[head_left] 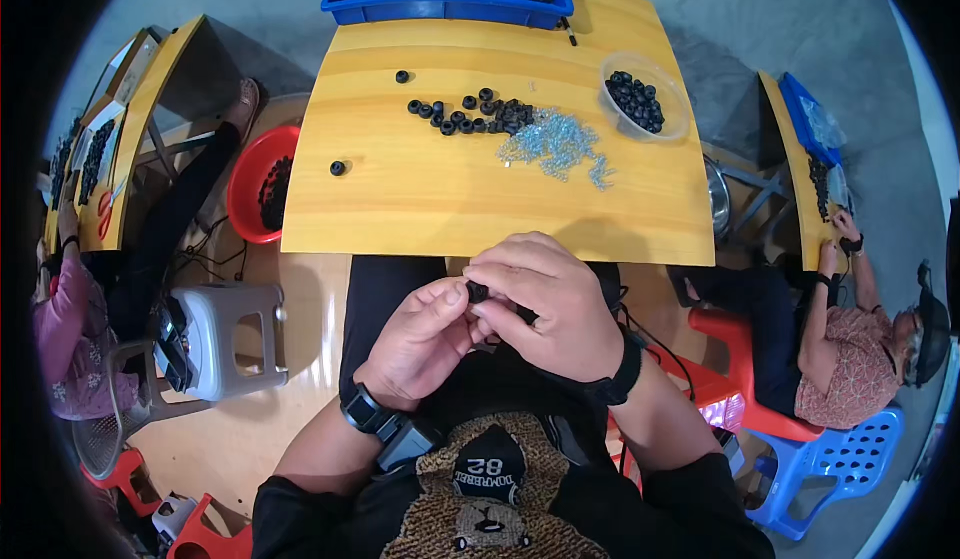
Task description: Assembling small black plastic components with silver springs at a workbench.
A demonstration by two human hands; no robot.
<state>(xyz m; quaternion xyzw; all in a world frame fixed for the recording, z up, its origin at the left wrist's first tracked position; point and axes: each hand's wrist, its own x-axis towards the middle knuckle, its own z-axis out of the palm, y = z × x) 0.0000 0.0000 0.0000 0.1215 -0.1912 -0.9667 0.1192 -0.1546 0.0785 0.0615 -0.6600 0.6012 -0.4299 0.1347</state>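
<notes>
Your hands (500, 309) sit below the table's (400, 209) near edge, and the near half of the top is bare for passing. Farther off, black rings (470, 114) and a screw pile (555, 144) block the middle, a bowl (645, 99) stands far right, and a blue tray (450, 4) walls the far edge.

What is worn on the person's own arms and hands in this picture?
Both hands, the left hand and the right hand, are bare, with no gloves. Dark sleeves are pushed up toward the elbows, so the forearms are uncovered. The left wrist has a black strap with a boxy black device on it. The right wrist wears a plain black band.
</notes>
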